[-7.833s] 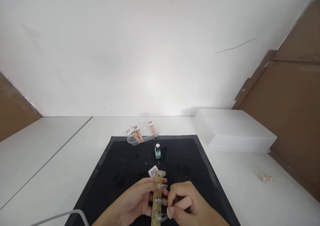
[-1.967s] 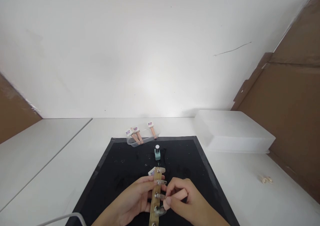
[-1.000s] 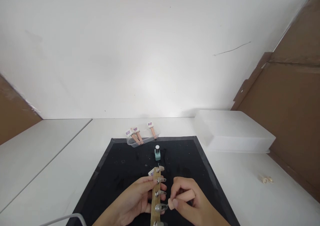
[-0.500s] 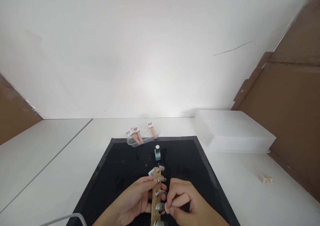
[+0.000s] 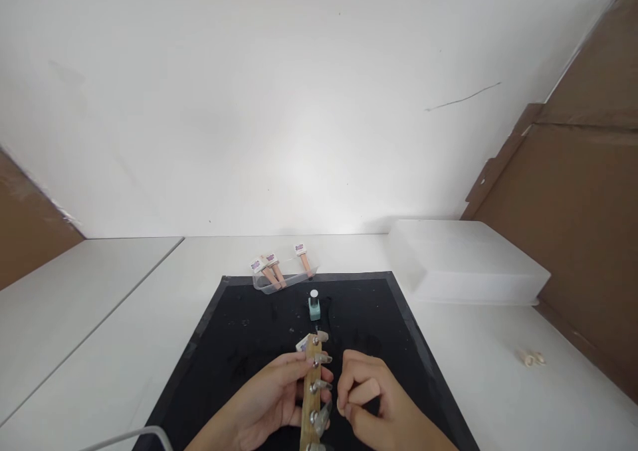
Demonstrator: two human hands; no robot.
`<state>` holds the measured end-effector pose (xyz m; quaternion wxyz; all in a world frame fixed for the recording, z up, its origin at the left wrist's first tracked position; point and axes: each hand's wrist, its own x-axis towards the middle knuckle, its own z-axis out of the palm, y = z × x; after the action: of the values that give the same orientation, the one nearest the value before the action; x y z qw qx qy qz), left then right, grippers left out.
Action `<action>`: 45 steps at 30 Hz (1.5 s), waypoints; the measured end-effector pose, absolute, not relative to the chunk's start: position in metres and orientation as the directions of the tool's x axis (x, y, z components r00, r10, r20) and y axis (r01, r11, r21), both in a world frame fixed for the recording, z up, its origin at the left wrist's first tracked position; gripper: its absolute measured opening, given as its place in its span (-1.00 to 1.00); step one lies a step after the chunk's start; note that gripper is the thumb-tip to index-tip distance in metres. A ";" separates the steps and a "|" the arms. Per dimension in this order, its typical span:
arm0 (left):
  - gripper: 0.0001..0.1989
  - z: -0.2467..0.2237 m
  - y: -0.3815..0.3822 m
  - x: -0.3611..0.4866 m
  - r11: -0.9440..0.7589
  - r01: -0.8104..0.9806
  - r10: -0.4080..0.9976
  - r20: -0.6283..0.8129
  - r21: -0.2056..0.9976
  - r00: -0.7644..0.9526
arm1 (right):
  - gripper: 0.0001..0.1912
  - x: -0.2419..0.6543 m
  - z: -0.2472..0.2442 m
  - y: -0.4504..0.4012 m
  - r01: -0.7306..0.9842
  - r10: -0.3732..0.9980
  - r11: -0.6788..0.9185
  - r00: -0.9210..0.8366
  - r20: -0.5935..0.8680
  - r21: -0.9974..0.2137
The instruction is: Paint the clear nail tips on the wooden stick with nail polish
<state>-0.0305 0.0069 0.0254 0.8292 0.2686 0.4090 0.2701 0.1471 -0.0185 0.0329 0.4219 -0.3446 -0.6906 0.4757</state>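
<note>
Holding the wooden strip [image 5: 306, 428] upright-looking over the black mat [image 5: 249, 331], the left hand [image 5: 274, 398] has its grip clamped on it. The right hand [image 5: 386, 408], to the strip's right, has thumb and fingertips together around a peach-coloured piece [image 5: 365, 391]. From where I stand, that piece is just beside a clear tip [image 5: 323, 416] that slants out from the strip, with a small gap between them. I'd call this close work at the tips, in a pause between touches. Touching that one again would call for a short, gentle move towards the strip, the left hand bracing it and the neighbouring tips left alone. Beyond the strip's far end stands a green bottle [image 5: 314, 310] with a white-topped cap; farther off is a clear tray [image 5: 272, 290] of labelled peach sticks [image 5: 306, 264].
</note>
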 end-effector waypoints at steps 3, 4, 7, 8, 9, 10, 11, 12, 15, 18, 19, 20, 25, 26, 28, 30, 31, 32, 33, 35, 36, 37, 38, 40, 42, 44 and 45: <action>-0.79 0.025 0.007 -0.030 0.713 -0.246 0.676 -0.549 0.656 0.492 | -0.79 0.149 0.033 -0.018 0.039 0.884 0.307 -0.381 0.270 -0.951; -0.78 0.025 0.006 -0.030 0.712 -0.251 0.678 -0.549 0.655 0.489 | -0.79 0.149 0.034 -0.018 0.021 0.878 0.311 -0.389 0.278 -0.950; -0.77 0.025 0.006 -0.031 0.710 -0.240 0.676 -0.546 0.662 0.494 | -0.77 0.150 0.036 -0.019 -0.018 0.874 0.267 -0.416 0.250 -0.964; -0.77 0.025 0.006 -0.031 0.709 -0.232 0.675 -0.545 0.666 0.497 | -0.76 0.151 0.036 -0.019 -0.016 0.872 0.255 -0.429 0.236 -0.967; -0.76 0.026 0.006 -0.031 0.709 -0.223 0.673 -0.547 0.669 0.497 | -0.76 0.151 0.035 -0.019 -0.003 0.872 0.253 -0.433 0.229 -0.968; -0.76 0.026 0.006 -0.031 0.708 -0.218 0.674 -0.549 0.672 0.494 | -0.75 0.151 0.034 -0.020 0.012 0.874 0.253 -0.431 0.223 -0.967; -0.75 0.027 0.006 -0.031 0.708 -0.214 0.674 -0.553 0.673 0.491 | -0.75 0.152 0.033 -0.020 0.024 0.870 0.252 -0.443 0.216 -0.967; -0.75 0.027 0.006 -0.031 0.708 -0.208 0.673 -0.558 0.674 0.486 | -0.75 0.152 0.032 -0.020 0.050 0.872 0.240 -0.449 0.193 -0.969; -0.74 0.028 0.006 -0.031 0.711 -0.188 0.671 -0.573 0.678 0.470 | -0.79 0.153 0.029 -0.021 0.092 0.867 0.239 -0.468 0.170 -0.967; -0.74 0.028 0.006 -0.030 0.711 -0.191 0.672 -0.574 0.677 0.467 | -0.87 0.153 0.029 -0.021 0.095 0.865 0.268 -0.462 0.196 -0.959; -0.74 0.028 0.006 -0.030 0.711 -0.193 0.672 -0.574 0.676 0.468 | -0.89 0.153 0.029 -0.022 0.098 0.866 0.274 -0.457 0.201 -0.957; -0.74 0.028 0.006 -0.030 0.711 -0.193 0.672 -0.573 0.676 0.469 | -0.90 0.152 0.030 -0.022 0.102 0.866 0.278 -0.456 0.204 -0.955; -0.73 0.028 0.007 -0.031 0.704 -0.178 0.672 -0.563 0.688 0.482 | -0.88 0.151 0.036 -0.021 0.076 0.860 0.292 -0.457 0.227 -0.953; -0.74 0.028 0.007 -0.031 0.702 -0.176 0.673 -0.561 0.690 0.482 | -0.88 0.150 0.037 -0.021 0.064 0.858 0.298 -0.455 0.238 -0.953; -0.76 0.029 0.007 -0.031 0.700 -0.180 0.676 -0.561 0.691 0.478 | -0.89 0.150 0.039 -0.020 0.044 0.853 0.310 -0.453 0.258 -0.950; -0.79 0.029 0.007 -0.030 0.701 -0.192 0.679 -0.561 0.687 0.473 | -0.90 0.149 0.040 -0.020 0.030 0.850 0.324 -0.449 0.277 -0.946; -0.79 0.029 0.008 -0.030 0.701 -0.198 0.681 -0.560 0.685 0.472 | -0.91 0.149 0.041 -0.020 0.024 0.849 0.330 -0.444 0.286 -0.944; -0.79 0.029 0.008 -0.030 0.701 -0.203 0.681 -0.558 0.683 0.475 | -0.91 0.148 0.041 -0.020 0.018 0.849 0.334 -0.440 0.293 -0.942; -0.79 0.029 0.008 -0.030 0.700 -0.206 0.681 -0.552 0.683 0.481 | -0.92 0.148 0.041 -0.020 0.012 0.851 0.337 -0.433 0.299 -0.942; -0.78 0.028 0.008 -0.030 0.697 -0.216 0.682 -0.539 0.684 0.493 | -0.93 0.148 0.041 -0.020 0.005 0.856 0.339 -0.418 0.305 -0.941; -0.77 0.028 0.008 -0.030 0.696 -0.219 0.682 -0.534 0.684 0.499 | -0.93 0.148 0.041 -0.020 0.004 0.858 0.340 -0.411 0.308 -0.941; -0.77 0.027 0.008 -0.030 0.696 -0.221 0.682 -0.530 0.684 0.504 | -0.93 0.148 0.041 -0.021 0.006 0.860 0.342 -0.404 0.310 -0.940; -0.76 0.027 0.008 -0.031 0.695 -0.223 0.682 -0.528 0.683 0.506 | -0.93 0.148 0.040 -0.020 0.008 0.862 0.342 -0.401 0.310 -0.940; -0.78 0.027 0.008 -0.031 0.696 -0.227 0.681 -0.528 0.681 0.508 | -0.93 0.149 0.040 -0.020 0.011 0.866 0.334 -0.398 0.302 -0.943; -0.81 0.027 0.008 -0.031 0.698 -0.234 0.681 -0.527 0.677 0.508 | -0.93 0.149 0.039 -0.020 0.014 0.869 0.329 -0.396 0.297 -0.944; -0.83 0.028 0.007 -0.030 0.699 -0.237 0.683 -0.531 0.675 0.502 | -0.92 0.148 0.039 -0.019 0.024 0.873 0.334 -0.384 0.300 -0.942; -0.83 0.028 0.007 -0.030 0.699 -0.235 0.682 -0.532 0.675 0.502 | -0.92 0.148 0.039 -0.019 0.029 0.875 0.339 -0.377 0.304 -0.940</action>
<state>-0.0301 0.0068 0.0280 0.8234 0.2700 0.4142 0.2783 0.1480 -0.0187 0.0391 0.4497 -0.3309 -0.6836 0.4701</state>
